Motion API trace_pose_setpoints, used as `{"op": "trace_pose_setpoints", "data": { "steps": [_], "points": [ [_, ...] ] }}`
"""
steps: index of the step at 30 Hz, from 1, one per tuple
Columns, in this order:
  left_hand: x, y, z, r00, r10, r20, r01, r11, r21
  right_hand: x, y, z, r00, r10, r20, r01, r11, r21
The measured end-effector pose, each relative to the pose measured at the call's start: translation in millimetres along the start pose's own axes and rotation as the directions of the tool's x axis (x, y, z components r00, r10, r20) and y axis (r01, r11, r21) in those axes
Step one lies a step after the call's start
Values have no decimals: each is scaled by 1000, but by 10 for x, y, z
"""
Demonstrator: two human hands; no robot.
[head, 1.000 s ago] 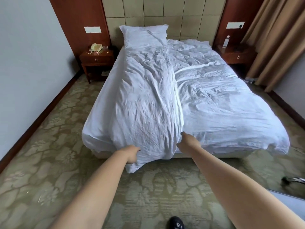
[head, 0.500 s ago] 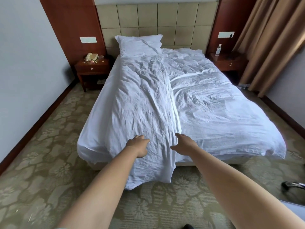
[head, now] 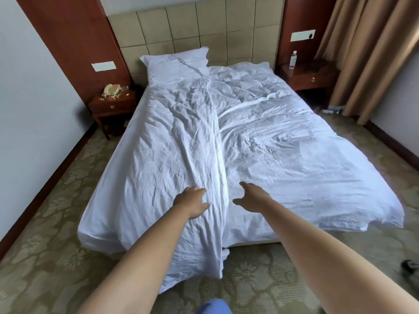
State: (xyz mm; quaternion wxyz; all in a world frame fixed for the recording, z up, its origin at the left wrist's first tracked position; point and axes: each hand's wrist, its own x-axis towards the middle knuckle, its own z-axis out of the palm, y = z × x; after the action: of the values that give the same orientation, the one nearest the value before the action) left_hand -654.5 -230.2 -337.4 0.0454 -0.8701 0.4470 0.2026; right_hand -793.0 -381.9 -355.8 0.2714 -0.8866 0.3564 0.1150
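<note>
Folded duvet (head: 172, 150) lies along left half of bed (head: 102, 211), end overhanging foot. Our left hand (head: 191, 201) rests flat on it, fingers straight; right hand (head: 250, 197) hovers open beside fold. We judge smoothing step; next: grip edge, spread rightward.

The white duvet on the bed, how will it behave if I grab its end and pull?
Probably floppy: the white duvet is creased all over and its end droops over the edge toward the carpet. It would likely bunch rather than slide whole, judging by the long ridge of folds beside the left hand.
</note>
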Motion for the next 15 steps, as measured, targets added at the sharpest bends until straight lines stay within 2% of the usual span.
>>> {"op": "trace_pose_setpoints", "data": {
  "steps": [7, 10, 15],
  "points": [
    [948, 463, -14, 997, 57, 44, -58, 998, 25, 612, 543, -174, 995, 78, 62, -79, 997, 10],
    [1416, 533, 41, 998, 8, 57, -6, 1000, -30, 905, 727, -249, 985, 129, 112, -132, 991, 24],
    [1886, 457, 305, 978, -95, 188, 117, 987, -110, 1393, 791, -220, 960, 145, 240, -152, 988, 13]
  ]
}}
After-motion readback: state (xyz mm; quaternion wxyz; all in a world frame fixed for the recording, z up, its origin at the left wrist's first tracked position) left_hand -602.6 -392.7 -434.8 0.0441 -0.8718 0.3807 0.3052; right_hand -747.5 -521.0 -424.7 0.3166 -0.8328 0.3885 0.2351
